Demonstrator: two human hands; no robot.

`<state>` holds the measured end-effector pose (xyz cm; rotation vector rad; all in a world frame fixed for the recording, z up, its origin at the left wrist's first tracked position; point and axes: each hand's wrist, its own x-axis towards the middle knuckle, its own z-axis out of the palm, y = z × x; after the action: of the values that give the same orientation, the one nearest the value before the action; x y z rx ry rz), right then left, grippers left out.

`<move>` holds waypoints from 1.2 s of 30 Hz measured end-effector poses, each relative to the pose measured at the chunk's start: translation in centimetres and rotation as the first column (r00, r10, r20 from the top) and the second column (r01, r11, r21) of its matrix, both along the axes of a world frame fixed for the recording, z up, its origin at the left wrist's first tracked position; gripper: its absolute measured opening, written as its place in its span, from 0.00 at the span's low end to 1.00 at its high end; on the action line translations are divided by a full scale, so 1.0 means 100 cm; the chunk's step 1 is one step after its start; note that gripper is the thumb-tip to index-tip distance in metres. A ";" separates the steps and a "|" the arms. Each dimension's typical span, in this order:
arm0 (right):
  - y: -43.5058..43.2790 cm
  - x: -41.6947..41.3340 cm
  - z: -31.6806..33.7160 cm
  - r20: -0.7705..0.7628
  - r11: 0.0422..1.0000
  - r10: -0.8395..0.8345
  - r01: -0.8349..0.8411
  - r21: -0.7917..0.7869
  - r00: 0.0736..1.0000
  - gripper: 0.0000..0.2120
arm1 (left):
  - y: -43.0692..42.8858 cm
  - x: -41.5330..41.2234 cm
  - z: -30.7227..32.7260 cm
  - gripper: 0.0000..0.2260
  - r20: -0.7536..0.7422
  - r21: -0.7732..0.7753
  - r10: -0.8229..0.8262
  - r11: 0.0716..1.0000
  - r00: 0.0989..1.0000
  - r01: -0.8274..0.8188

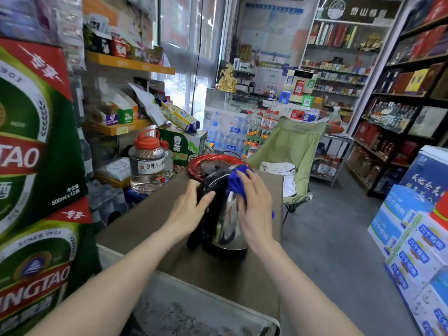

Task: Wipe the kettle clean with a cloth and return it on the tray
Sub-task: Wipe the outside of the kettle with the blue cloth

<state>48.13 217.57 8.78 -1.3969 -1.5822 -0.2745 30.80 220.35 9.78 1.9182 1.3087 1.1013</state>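
Nearest the camera, both forearms reach in from six o'clock over the brown table (145, 229). The electric kettle (229, 221) stands upright on the table at the centre of the view, off its tray, probably so that every side can be reached. The left hand (191, 206), at nine o'clock of the kettle, curls its fingers and thumb round the top of the black handle. That grip likely steadies the body against the push of wiping. The right hand (254, 202), at three o'clock, lays nearly straight fingers over the blue cloth (238, 177) and presses it flat against the shiny steel wall. The cloth bunches out past the fingertips near the lid.

Just behind the kettle, at twelve o'clock, the red tray (194, 163) waits with a dark round piece on it, probably the power base, so the return is a short lift away. The wiping looks midway. At ten o'clock stands a clear jar (149, 166) with an orange lid. At two o'clock, farther off, a green folding chair (291, 141) holds a white rag (278, 168).
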 end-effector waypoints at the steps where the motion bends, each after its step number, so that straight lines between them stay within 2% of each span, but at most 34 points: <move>1: 0.003 0.000 -0.011 0.079 1.000 -0.013 0.014 -0.014 0.997 0.26 | -0.007 0.008 0.000 0.10 0.086 0.020 0.017 1.000 0.996 -0.019; 3: -0.001 -0.003 -0.025 0.136 1.000 -0.005 0.007 -0.010 0.991 0.27 | -0.015 0.018 0.003 0.09 0.256 0.058 0.082 0.993 0.963 -0.099; 4: -0.006 -0.004 -0.028 0.171 1.000 -0.001 -0.001 0.013 0.985 0.27 | -0.017 0.018 0.006 0.08 0.295 0.095 0.106 0.986 0.950 -0.140; 8: -0.023 0.000 -0.021 0.383 0.991 -0.014 -0.040 0.131 0.924 0.26 | -0.016 0.009 0.013 0.10 0.325 0.198 0.118 0.962 0.938 -0.190; 10: -0.020 0.004 0.004 0.324 0.988 -0.011 -0.041 0.152 0.946 0.26 | -0.016 0.005 0.016 0.12 0.358 0.197 0.117 0.960 0.926 -0.198; 13: -0.011 0.006 0.051 0.032 0.990 0.022 -0.026 0.138 0.999 0.26 | -0.017 0.006 0.025 0.13 0.400 0.169 0.104 0.968 0.910 -0.185; 14: -0.013 0.003 0.059 0.042 0.988 0.020 -0.026 0.155 0.999 0.25 | -0.018 0.006 0.031 0.12 0.415 0.171 0.102 0.967 0.904 -0.188; 16: -0.020 -0.001 0.055 0.244 0.975 0.005 -0.059 0.214 0.970 0.25 | -0.017 0.003 0.041 0.13 0.433 0.185 0.108 0.961 0.895 -0.206; 18: -0.029 0.002 0.039 0.473 0.963 0.008 -0.134 0.234 0.881 0.24 | -0.015 -0.002 0.046 0.15 0.421 0.197 0.127 0.954 0.898 -0.227; 20: -0.030 0.011 0.034 0.568 0.960 0.021 -0.175 0.218 0.823 0.24 | -0.016 -0.005 0.045 0.17 0.395 0.204 0.139 0.951 0.908 -0.234; 21: -0.028 0.015 0.039 0.530 0.963 0.033 -0.170 0.211 0.847 0.24 | -0.019 -0.006 0.044 0.17 0.386 0.200 0.140 0.952 0.912 -0.230; 23: -0.023 0.017 0.060 0.262 0.976 0.076 -0.126 0.180 0.962 0.25 | -0.023 -0.004 0.043 0.17 0.380 0.184 0.127 0.960 0.916 -0.209; 24: -0.023 0.015 0.070 0.144 0.979 0.081 -0.105 0.173 0.986 0.25 | -0.025 -0.003 0.045 0.17 0.386 0.180 0.119 0.963 0.915 -0.202; 25: -0.025 0.011 0.076 0.115 0.980 0.079 -0.098 0.172 0.990 0.25 | -0.026 -0.002 0.048 0.18 0.406 0.172 0.117 0.964 0.907 -0.201; 26: -0.027 0.008 0.076 0.206 0.978 0.068 -0.106 0.181 0.976 0.24 | -0.026 -0.002 0.051 0.19 0.422 0.167 0.126 0.962 0.898 -0.214; 27: -0.030 0.007 0.069 0.377 0.969 0.067 -0.151 0.196 0.924 0.24 | -0.025 -0.002 0.056 0.20 0.434 0.165 0.143 0.958 0.890 -0.235; 29: -0.039 0.009 0.048 0.719 0.947 0.062 -0.268 0.177 0.692 0.23 | -0.024 -0.004 0.060 0.19 0.431 0.178 0.166 0.948 0.887 -0.264; 30: -0.045 0.013 0.040 0.810 0.941 0.076 -0.310 0.134 0.581 0.23 | -0.025 -0.004 0.062 0.18 0.425 0.187 0.164 0.946 0.890 -0.264; 31: -0.046 0.018 0.037 0.854 0.939 0.077 -0.326 0.112 0.514 0.22 | -0.027 -0.005 0.062 0.18 0.416 0.193 0.161 0.946 0.895 -0.260; 32: -0.043 0.021 0.041 0.859 0.934 0.066 -0.334 0.126 0.508 0.22 | -0.028 -0.005 0.061 0.18 0.404 0.202 0.157 0.946 0.901 -0.255; 33: -0.040 0.022 0.048 0.817 0.933 0.059 -0.322 0.159 0.574 0.22 | -0.029 -0.004 0.061 0.18 0.385 0.203 0.156 0.947 0.910 -0.248; 34: -0.038 0.020 0.058 0.716 0.939 0.066 -0.286 0.192 0.695 0.22 | -0.031 -0.003 0.061 0.19 0.369 0.198 0.152 0.951 0.917 -0.238; 35: -0.036 0.019 0.069 0.568 0.947 0.077 -0.239 0.215 0.819 0.21 | -0.031 -0.001 0.062 0.20 0.365 0.188 0.143 0.957 0.920 -0.223; 36: -0.038 0.015 0.077 0.431 0.953 0.077 -0.193 0.233 0.899 0.21 | -0.032 0.000 0.064 0.20 0.368 0.180 0.128 0.962 0.921 -0.206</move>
<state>49.64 213.82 16.45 -1.0499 -1.8976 -0.7187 30.75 217.18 16.14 1.6672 1.2046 1.6503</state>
